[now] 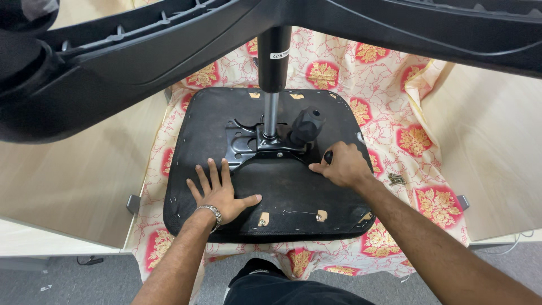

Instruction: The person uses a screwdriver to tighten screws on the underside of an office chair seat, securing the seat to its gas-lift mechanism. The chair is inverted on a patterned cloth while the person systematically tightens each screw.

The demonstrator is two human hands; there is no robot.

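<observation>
An office chair seat (293, 197) lies upside down on a patterned cloth, its black underside facing up. A black metal mechanism plate (248, 148) is fixed at its middle, with a gas lift cylinder (272, 73) rising from it toward the camera. A black knob (307, 124) juts from the plate's right side. My left hand (217, 189) rests flat with fingers spread on the seat, just below the plate. My right hand (343, 165) is closed around a black lever handle (328, 156) at the plate's right edge. The chair's black star base (141, 51) spreads across the top of the view.
A cream cloth with red and gold flower motifs (406, 141) covers the light wooden desk (73, 175). A small pile of screws (396, 179) lies on the cloth right of the seat. Grey carpet (84, 279) shows below the desk edge.
</observation>
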